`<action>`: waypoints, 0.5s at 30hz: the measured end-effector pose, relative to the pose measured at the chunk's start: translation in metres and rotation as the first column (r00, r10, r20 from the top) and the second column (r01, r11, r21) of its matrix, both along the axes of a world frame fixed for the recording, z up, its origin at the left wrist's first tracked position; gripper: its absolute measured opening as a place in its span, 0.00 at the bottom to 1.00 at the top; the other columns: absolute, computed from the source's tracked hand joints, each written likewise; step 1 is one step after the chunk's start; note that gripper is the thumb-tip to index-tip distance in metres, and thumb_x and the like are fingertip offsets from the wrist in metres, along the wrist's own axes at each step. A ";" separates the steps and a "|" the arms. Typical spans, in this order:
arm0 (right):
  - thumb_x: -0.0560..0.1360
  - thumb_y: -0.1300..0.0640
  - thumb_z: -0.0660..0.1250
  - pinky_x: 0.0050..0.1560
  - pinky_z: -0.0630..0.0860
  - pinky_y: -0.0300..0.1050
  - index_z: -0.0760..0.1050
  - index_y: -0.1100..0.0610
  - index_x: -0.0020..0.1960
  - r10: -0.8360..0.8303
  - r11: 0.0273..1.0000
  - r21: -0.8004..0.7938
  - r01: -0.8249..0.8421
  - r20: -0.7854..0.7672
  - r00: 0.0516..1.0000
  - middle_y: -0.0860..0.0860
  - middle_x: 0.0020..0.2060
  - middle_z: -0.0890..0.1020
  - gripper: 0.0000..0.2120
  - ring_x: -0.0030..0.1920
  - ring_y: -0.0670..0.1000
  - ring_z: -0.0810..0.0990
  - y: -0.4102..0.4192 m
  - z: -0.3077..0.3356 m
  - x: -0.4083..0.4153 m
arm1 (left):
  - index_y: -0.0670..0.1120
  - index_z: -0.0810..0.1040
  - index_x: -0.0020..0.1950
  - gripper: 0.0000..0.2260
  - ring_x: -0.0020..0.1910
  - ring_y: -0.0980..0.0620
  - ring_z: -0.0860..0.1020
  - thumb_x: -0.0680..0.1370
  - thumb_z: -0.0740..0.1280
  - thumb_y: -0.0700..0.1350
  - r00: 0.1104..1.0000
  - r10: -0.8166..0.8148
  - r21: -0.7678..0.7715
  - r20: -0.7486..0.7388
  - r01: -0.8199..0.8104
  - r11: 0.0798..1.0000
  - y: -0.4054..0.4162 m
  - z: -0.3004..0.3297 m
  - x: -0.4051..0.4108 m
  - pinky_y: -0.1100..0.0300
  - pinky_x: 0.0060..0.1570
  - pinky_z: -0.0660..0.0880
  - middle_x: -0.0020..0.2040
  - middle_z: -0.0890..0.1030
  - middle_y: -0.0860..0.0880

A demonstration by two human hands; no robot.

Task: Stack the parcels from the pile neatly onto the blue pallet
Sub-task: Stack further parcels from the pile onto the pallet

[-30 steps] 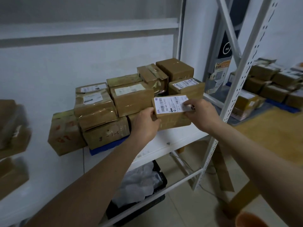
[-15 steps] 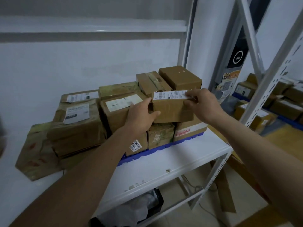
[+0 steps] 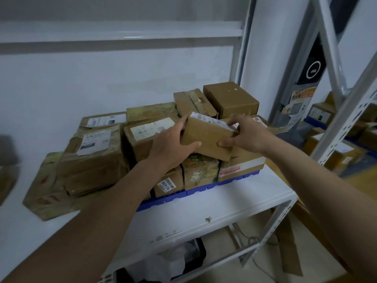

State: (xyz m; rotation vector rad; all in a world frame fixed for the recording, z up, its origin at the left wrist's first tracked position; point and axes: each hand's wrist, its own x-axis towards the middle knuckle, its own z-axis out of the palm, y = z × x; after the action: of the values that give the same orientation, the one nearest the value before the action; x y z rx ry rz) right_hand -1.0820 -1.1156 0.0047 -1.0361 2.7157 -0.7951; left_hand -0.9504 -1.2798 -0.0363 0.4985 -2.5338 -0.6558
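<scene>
A small brown parcel [image 3: 206,137] with a white label on top is held tilted over the front right of the stack. My left hand [image 3: 171,146] grips its left end and my right hand [image 3: 244,135] grips its right end. Below it, several brown parcels stand in two layers on the blue pallet [image 3: 202,190], which lies on a white shelf [image 3: 204,213]. The lower front row shows a parcel with a barcode label [image 3: 168,184] and one with a red and white band [image 3: 240,168]. My arms hide part of the front row.
A flattened taped parcel [image 3: 47,193] lies on the shelf left of the pallet. White slotted uprights [image 3: 346,123] stand at the right, with more parcels on blue pallets [image 3: 336,148] beyond. A black bin with white plastic [image 3: 173,262] sits under the shelf.
Both hands carried the labelled parcel up from the shelf front onto the top of the stack and tilted it. The view has closed in on the pallet.
</scene>
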 end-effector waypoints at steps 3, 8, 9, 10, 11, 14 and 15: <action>0.64 0.50 0.78 0.50 0.71 0.47 0.68 0.54 0.63 0.047 0.999 0.010 -0.047 0.050 0.998 0.53 0.59 0.71 0.33 0.54 0.52 0.72 -0.002 -0.002 -0.003 | 0.53 0.57 0.76 0.36 0.59 0.47 0.76 0.73 0.70 0.58 0.999 0.033 0.028 -0.038 -0.032 0.999 0.005 -0.005 -0.002 0.58 0.49 0.72 0.65 0.75 0.48; 0.62 0.49 0.79 0.53 0.69 0.47 0.67 0.52 0.61 0.121 0.987 0.106 -0.120 0.001 0.993 0.53 0.61 0.65 0.33 0.54 0.52 0.68 -0.007 0.006 -0.007 | 0.55 0.53 0.76 0.41 0.66 0.47 0.69 0.70 0.72 0.59 0.998 0.059 0.258 0.017 -0.061 0.964 0.013 -0.019 -0.006 0.54 0.55 0.71 0.72 0.66 0.49; 0.61 0.49 0.79 0.53 0.69 0.47 0.67 0.52 0.60 0.142 0.980 0.139 -0.140 -0.003 0.990 0.53 0.61 0.64 0.33 0.53 0.52 0.67 -0.008 0.007 -0.008 | 0.55 0.54 0.76 0.41 0.66 0.47 0.68 0.70 0.73 0.58 0.998 0.057 0.267 0.018 -0.060 0.962 0.013 -0.020 -0.006 0.54 0.56 0.71 0.72 0.66 0.49; 0.61 0.49 0.79 0.54 0.69 0.47 0.67 0.52 0.60 0.164 0.972 0.174 -0.161 -0.002 0.986 0.53 0.61 0.64 0.32 0.54 0.52 0.67 -0.009 0.008 -0.008 | 0.56 0.55 0.75 0.40 0.65 0.48 0.69 0.70 0.73 0.56 0.998 0.052 0.262 0.020 -0.056 0.963 0.014 -0.021 -0.006 0.55 0.55 0.72 0.72 0.66 0.48; 0.61 0.49 0.79 0.55 0.69 0.48 0.67 0.53 0.59 0.183 0.962 0.205 -0.180 0.002 0.983 0.53 0.60 0.64 0.32 0.54 0.53 0.68 -0.010 0.007 -0.009 | 0.56 0.58 0.74 0.38 0.62 0.50 0.69 0.70 0.74 0.55 0.999 0.045 0.254 0.021 -0.049 0.966 0.015 -0.022 -0.006 0.60 0.51 0.72 0.70 0.67 0.48; 0.61 0.49 0.79 0.52 0.71 0.46 0.68 0.53 0.54 0.243 0.933 0.272 -0.234 0.000 0.970 0.52 0.58 0.69 0.29 0.54 0.52 0.70 -0.014 0.005 -0.011 | 0.56 0.63 0.68 0.33 0.55 0.55 0.66 0.68 0.77 0.49 1.000 0.028 0.261 0.003 -0.028 0.965 0.019 -0.025 -0.004 0.69 0.39 0.64 0.65 0.66 0.48; 0.61 0.49 0.79 0.48 0.71 0.43 0.68 0.53 0.53 0.265 0.924 0.284 -0.256 0.008 0.964 0.51 0.56 0.71 0.28 0.53 0.51 0.72 -0.015 0.005 -0.011 | 0.56 0.64 0.66 0.33 0.55 0.56 0.66 0.67 0.78 0.47 1.000 0.029 0.270 -0.005 -0.026 0.962 0.020 -0.026 -0.003 0.70 0.40 0.64 0.64 0.66 0.48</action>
State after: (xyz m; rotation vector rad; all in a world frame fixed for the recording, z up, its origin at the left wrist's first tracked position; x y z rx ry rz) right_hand -1.0933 -1.1310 0.0095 -1.3082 2.5380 -0.3371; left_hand -0.9537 -1.2598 -0.0625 0.6208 -2.4356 -0.9985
